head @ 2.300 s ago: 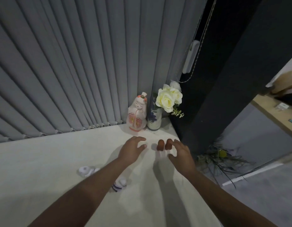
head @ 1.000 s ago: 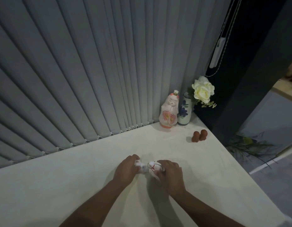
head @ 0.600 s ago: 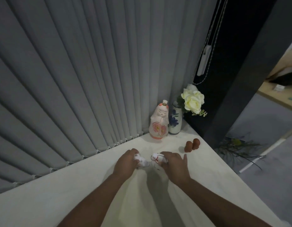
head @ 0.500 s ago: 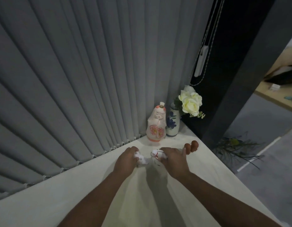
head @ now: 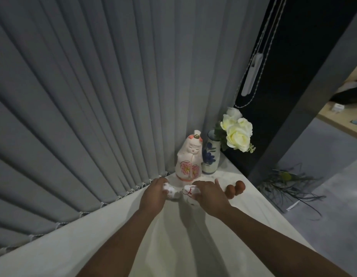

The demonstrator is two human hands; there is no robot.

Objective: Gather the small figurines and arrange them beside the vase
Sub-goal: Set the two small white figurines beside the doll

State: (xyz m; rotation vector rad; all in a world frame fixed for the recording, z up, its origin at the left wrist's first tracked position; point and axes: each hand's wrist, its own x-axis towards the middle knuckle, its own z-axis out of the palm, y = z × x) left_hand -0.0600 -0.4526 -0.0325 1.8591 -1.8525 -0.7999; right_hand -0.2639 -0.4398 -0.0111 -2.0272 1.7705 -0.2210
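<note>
A white vase with blue flowers painted on it [head: 211, 156] stands in the far corner of the white table [head: 193, 246] and holds cream roses [head: 238, 134]. A tall white and pink doll figurine [head: 188, 158] stands just left of it. My left hand [head: 153, 193] grips a small white figurine [head: 170, 192] in front of the doll. My right hand [head: 208, 193] holds a second small white figurine with red markings [head: 189, 193]. Two small brown figurines [head: 235, 188] stand on the table right of my right hand.
Grey vertical blinds [head: 113, 96] hang along the table's back edge. A dark wall and pillar [head: 293, 86] rise at the right, with a blind cord and pull [head: 251, 74]. The table's right edge drops to a grey floor with a dark plant [head: 287, 182].
Both hands picked up the two small white figurines from mid-table and carried them toward the doll and vase. The view has moved closer to the corner.
</note>
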